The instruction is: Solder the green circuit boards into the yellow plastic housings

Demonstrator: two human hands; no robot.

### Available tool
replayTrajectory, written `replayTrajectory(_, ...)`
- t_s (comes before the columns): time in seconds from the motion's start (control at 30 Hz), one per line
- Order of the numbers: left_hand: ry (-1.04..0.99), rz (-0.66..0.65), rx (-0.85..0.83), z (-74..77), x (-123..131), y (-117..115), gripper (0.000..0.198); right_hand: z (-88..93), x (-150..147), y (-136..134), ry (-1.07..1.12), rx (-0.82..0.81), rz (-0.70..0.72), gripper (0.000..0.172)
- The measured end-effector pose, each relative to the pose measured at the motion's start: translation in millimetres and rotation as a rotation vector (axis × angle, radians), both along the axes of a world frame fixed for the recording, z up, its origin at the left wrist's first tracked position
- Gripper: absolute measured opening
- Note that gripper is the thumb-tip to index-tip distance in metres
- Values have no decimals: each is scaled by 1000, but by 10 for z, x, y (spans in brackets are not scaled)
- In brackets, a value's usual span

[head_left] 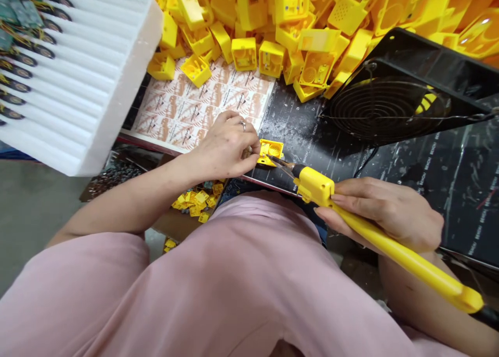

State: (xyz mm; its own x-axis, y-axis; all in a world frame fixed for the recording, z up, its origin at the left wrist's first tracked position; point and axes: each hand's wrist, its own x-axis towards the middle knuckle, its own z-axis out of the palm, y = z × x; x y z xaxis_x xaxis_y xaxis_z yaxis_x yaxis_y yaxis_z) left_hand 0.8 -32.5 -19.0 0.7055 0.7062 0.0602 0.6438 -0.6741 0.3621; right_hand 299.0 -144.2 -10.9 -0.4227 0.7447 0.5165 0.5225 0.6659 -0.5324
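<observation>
My left hand (234, 144), with a ring on one finger, is closed in a pinch at the left edge of a small yellow plastic housing (272, 150). That housing lies open side up near the front edge of the black bench mat (296, 118). Anything small between the fingertips is hidden. Wrapped in the fingers of my right hand (390, 211) is a yellow-handled soldering iron (315, 185), its cord leaving at the lower right. The iron's dark metal tip reaches into the housing, close to my left fingertips.
Many yellow housings (245, 55) are heaped along the back. A black fan (374, 107) with a wire guard stands at the right. At the left, a white foam tray (97, 61) carries wired round parts. A printed sheet (171, 107) lies on the bench; small yellow pieces (197, 201) sit below its edge.
</observation>
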Motion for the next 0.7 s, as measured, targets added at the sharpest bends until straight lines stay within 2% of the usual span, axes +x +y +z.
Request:
replayTrajectory(0.23,8,-3,34,-17,15,-3,24,231,-111,171,-48,91,138,17)
replayTrajectory(0.3,16,2,33,-19,31,0,22,304,-133,169,-109,77,151,18)
replayTrajectory(0.4,24,9,16,-26,51,10,21,384,-126,103,-149,-22,90,17)
replayTrajectory(0.5,27,15,10,-35,63,19,20,398,-69,22,-83,-70,46,18)
replayTrajectory(0.63,40,9,10,-41,71,20,19,325,3,9,-106,-114,56,9)
replayTrajectory(0.7,34,13,18,-41,73,18,20,277,4,52,-89,-59,100,15)
